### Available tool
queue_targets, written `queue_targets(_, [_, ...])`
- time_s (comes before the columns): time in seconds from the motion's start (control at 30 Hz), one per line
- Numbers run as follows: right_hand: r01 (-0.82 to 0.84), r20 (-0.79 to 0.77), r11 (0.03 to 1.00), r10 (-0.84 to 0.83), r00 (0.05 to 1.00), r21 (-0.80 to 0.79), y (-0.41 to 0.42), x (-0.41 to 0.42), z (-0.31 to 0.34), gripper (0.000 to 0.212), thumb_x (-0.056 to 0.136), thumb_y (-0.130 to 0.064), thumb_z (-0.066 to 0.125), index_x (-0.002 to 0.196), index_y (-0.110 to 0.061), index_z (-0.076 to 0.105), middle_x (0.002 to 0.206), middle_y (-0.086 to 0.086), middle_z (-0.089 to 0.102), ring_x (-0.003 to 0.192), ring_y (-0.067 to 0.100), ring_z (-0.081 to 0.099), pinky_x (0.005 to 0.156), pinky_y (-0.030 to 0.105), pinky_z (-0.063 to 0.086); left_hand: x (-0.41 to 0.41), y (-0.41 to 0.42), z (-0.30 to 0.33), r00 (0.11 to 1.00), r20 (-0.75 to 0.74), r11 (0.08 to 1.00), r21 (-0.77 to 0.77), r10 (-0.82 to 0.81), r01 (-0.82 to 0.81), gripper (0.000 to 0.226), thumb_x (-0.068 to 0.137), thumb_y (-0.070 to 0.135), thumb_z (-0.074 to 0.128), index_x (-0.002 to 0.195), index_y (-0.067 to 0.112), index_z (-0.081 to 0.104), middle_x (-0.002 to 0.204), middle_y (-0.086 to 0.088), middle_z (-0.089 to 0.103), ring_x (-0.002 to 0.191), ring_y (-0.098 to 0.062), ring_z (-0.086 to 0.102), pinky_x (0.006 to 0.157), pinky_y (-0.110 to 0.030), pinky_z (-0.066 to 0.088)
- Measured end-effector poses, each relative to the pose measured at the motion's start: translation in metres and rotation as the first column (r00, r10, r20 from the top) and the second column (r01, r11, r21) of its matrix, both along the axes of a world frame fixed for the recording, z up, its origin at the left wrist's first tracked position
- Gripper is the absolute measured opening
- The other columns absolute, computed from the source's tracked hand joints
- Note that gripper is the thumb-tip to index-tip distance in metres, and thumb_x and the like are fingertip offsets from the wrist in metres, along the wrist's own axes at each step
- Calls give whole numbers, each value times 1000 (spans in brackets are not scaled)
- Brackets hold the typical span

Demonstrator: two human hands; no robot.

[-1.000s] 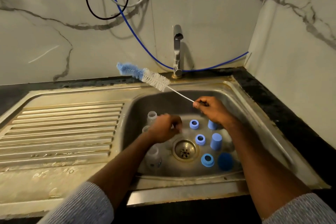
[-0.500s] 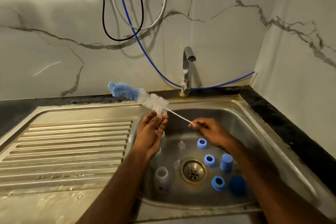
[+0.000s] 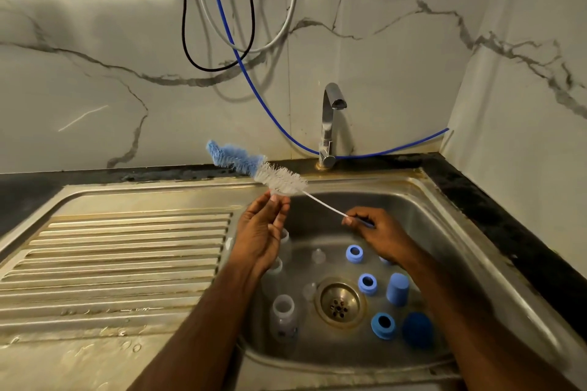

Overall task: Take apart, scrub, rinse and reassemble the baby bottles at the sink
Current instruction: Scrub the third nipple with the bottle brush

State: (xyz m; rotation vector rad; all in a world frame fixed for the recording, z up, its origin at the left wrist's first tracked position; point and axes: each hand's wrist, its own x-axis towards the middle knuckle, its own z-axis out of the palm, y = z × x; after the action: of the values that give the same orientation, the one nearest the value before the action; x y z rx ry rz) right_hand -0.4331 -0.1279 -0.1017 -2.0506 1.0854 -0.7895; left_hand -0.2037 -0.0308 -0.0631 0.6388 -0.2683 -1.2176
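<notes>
Partly hidden behind my left hand (image 3: 263,232), whose straight fingers touch the white bristles, clear bottles (image 3: 283,316) are hard to count. Bottle brush (image 3: 257,167) slants above the sink (image 3: 495,263): blue tip up-left, wire down-right, pinched by my right hand (image 3: 374,232).

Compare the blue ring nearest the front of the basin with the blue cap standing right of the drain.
The front ring is short and wide; the cap is taller and narrower. The ring shows a dark open hole through its top, while the cap's top is closed. The ring is a stronger blue; the cap is paler. Both are plastic bottle parts standing loose on the floor of the sink, to the right of the drain.
</notes>
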Motion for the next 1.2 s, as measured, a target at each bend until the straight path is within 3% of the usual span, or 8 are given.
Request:
queue_targets(0.3, [1,-20,991,-4,1000,-131,12,9,9,16,100,-32,58,102,-26,73,91,-10,71,88,4,65,83,29,54,-3,5,3,970,204,989,94,-135,118,28,101,26,53,99,2,68,75,-10,69,58,-11,63,56,-20,55])
queue_targets(0.43, [5,-34,989,-10,999,-145,10,5,9,16,100,-33,57,101,-27,72,91,-9,71,88,6,66,84,35,55,3,6,3,992,106,997,15,-71,70,14,88,11,63,100,3,67,88,-14,73,76,-16,71,76,-26,61])
queue_targets(0.53, [36,-33,992,-41,999,-125,5,-2,9,15,100,-35,57,99,-30,70,91,-9,70,89,8,66,86,40,55,6,4,1,995,96,997,-54,-41,46,28,79,4,66,108,6,66,103,-16,74,92,-21,72,90,-34,59])
queue_targets(0.7, [6,-36,995,-10,999,-101,14,11,7,15,100,-30,57,97,-25,71,86,-5,70,84,10,65,81,36,54,-8,-1,-7,938,346,998,-54,32,-14,31,80,2,68,110,1,63,96,-14,74,89,-22,72,87,-33,59])
queue_targets(0.87, [9,-25,998,-10,1000,-62,8,3,9,15,100,-28,58,99,-23,72,92,-5,71,90,9,66,87,36,55,4,0,-4,984,175,1000,-23,-13,18,16,95,14,60,101,1,68,87,-14,72,77,-17,69,76,-26,60])
queue_targets(1.0, [-25,-62,997,20,998,-69,10,3,8,14,100,-28,57,97,-25,71,90,-4,71,89,12,66,87,41,55,0,1,-7,924,365,993,51,-116,105,26,100,21,54,100,-2,67,83,-14,69,68,-16,65,65,-23,58])
queue_targets(1.13, [-25,-67,998,22,998,-55,8,2,10,15,101,-27,56,99,-23,71,93,-4,71,91,12,66,90,41,55,5,-1,-6,936,352,998,-53,1,19,23,86,15,67,105,2,70,95,-13,73,84,-20,69,82,-30,58])
queue_targets(1.2, [-13,-81,999,10,997,-41,7,1,10,15,101,-26,56,99,-23,71,93,-5,71,92,11,66,91,42,54,7,1,-7,881,472,999,-22,47,-41,32,86,13,70,115,2,68,107,-13,75,97,-22,72,91,-33,59])
